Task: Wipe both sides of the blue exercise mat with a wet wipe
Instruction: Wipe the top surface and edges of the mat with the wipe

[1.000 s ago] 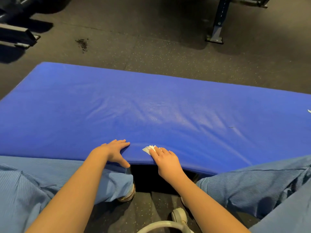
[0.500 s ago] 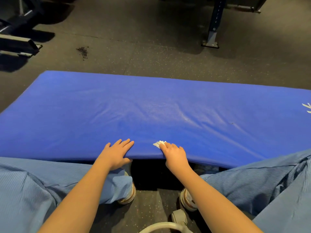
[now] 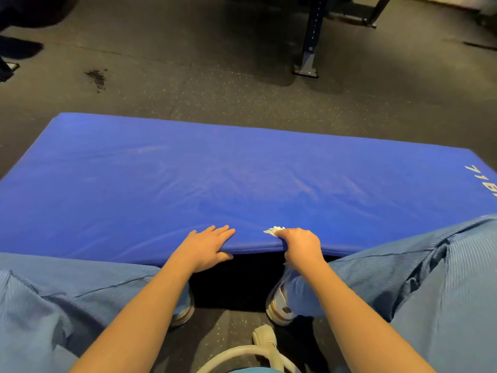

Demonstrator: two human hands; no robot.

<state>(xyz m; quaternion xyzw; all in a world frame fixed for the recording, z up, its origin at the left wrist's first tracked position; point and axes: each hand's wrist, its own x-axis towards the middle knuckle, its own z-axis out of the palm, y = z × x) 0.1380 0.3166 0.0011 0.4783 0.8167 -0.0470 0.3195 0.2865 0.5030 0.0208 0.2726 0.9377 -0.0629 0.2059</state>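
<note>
A blue mat [image 3: 242,184] lies with its long axis 9 to 3 o'clock, spreading toward 12 from 2 hands clamping its near edge: left hand [image 3: 204,247] thumb underneath, right hand [image 3: 302,246] also pinching the wet wipe [image 3: 274,230].

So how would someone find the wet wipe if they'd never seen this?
Start at the big blue mat on the dark floor and go to its near edge, where two hands hold it. The wet wipe peeks out from under the right hand. It is the only small, white, crumpled thing there; the left hand holds just mat.
</note>
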